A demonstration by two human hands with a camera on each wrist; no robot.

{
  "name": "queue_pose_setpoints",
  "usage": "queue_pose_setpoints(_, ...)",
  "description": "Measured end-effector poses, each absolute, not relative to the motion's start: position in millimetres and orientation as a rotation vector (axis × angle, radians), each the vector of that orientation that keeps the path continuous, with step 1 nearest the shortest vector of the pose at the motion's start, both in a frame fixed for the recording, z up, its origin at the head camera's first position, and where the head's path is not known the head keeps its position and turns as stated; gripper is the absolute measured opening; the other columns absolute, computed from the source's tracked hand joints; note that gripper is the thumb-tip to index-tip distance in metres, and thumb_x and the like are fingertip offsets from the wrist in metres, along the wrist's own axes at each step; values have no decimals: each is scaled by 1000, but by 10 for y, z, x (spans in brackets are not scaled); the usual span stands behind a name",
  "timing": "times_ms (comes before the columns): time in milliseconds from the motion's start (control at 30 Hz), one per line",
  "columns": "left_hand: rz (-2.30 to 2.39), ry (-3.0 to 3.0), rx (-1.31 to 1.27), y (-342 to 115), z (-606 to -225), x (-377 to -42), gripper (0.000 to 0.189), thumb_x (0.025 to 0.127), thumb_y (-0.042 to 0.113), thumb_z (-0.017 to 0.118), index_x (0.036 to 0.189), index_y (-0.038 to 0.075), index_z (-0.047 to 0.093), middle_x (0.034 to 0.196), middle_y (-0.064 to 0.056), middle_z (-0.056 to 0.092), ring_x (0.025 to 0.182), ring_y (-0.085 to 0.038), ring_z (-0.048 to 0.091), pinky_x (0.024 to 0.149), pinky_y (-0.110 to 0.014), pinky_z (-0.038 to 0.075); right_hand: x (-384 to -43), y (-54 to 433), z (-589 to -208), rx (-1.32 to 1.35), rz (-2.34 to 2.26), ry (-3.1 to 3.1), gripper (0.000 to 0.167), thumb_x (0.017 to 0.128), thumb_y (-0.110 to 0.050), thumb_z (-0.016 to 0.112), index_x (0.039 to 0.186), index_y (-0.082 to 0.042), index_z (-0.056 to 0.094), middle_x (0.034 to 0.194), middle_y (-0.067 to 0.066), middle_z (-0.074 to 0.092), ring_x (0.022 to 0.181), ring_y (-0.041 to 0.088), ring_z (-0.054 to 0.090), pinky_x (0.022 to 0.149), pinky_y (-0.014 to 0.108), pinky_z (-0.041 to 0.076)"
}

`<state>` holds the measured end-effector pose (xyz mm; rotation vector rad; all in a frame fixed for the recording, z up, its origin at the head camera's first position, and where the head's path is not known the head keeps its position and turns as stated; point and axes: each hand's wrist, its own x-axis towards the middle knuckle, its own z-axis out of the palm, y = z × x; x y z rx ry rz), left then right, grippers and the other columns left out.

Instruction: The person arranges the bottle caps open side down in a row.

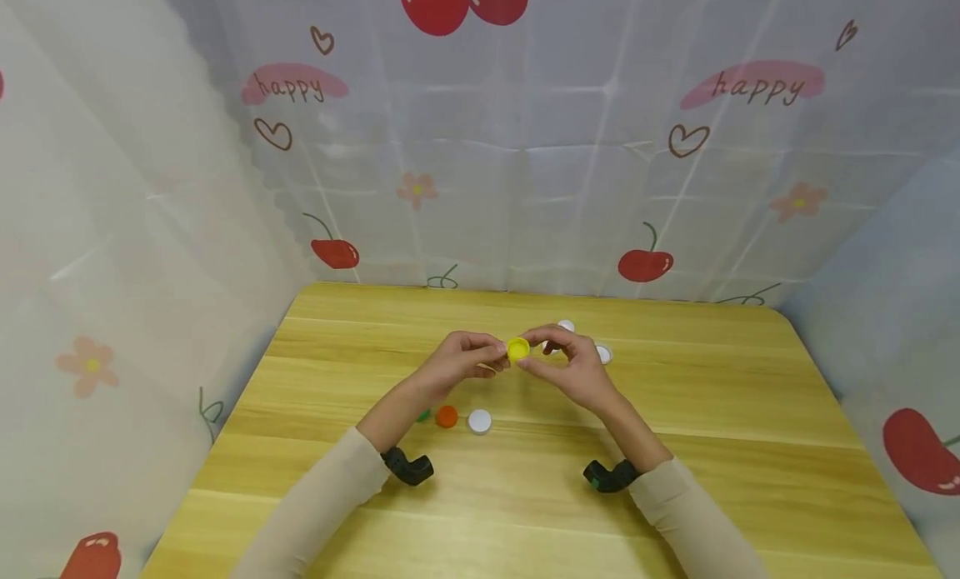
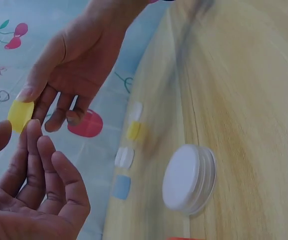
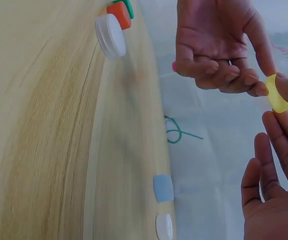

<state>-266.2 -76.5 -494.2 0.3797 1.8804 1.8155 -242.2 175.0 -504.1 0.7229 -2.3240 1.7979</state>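
Beige cloth sleeves point(image 1: 322, 504) reach over a pale wood-grained worktop point(image 1: 495, 521). Above it, toward the far edge, left hand point(image 1: 459, 362) and right hand point(image 1: 576, 369) both pinch one round, hollow, yellow plastic cap point(image 1: 518, 350), seemingly a handover; next, one grip should probably loosen.

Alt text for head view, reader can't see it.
Left hand and right hand hold a yellow cap over a wooden table. Nearer lie a green cap, an orange cap and a white cap; white pieces farther back.

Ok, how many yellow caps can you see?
2. One yellow cap is held between left hand and right hand; the other yellow cap lies on the table near white caps, visible in the left wrist view. More may be hidden.
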Motion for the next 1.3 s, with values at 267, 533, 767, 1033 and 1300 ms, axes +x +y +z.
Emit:
queue_pose_setpoints(267,1746,1887,440,-763,-4961,-2695,23,103,24,71,111,4,79,93,4,78,117,-50,66,112,-60,55,-2385,1821,-5041,807,1745,-2420,34,93,-9,84,125,-19,78,125,6,77,114,36,64,94,39,51)
queue_pose_setpoints(533,1750,2054,605,-785,-4950,-2629,25,105,24,70,117,3,79,103,-2,80,104,-32,69,105,-66,54,-2369,1838,-5080,785,1715,-2457,35,96,-10,82,129,-19,76,119,6,76,104,23,68,90,35,54)
queue_pose_setpoints(767,1597,2433,842,-838,-5001,-2556,15,104,25,73,113,16,81,107,0,80,98,-24,72,91,-47,62,-2355,1898,-5109,823,1915,-2471,23,107,-13,68,129,-7,73,115,17,76,98,13,71,89,29,60)
queue_pose_setpoints(1033,1102,2921,1575,-801,-5023,-2477,13,98,22,78,110,18,79,105,6,77,98,-12,70,86,-27,61,-2325,1955,-5181,858,2115,-2544,31,115,-19,51,126,3,69,112,23,77,102,31,73,92,37,61)
queue_pose_setpoints(1300,820,3009,2013,-757,-5033,-2433,21,95,27,83,113,15,80,105,5,78,95,-12,71,86,-24,60,-2326,1938,-5264,945,2160,-2509,27,114,-17,54,123,0,71,113,-5,75,106,39,74,95,42,61)
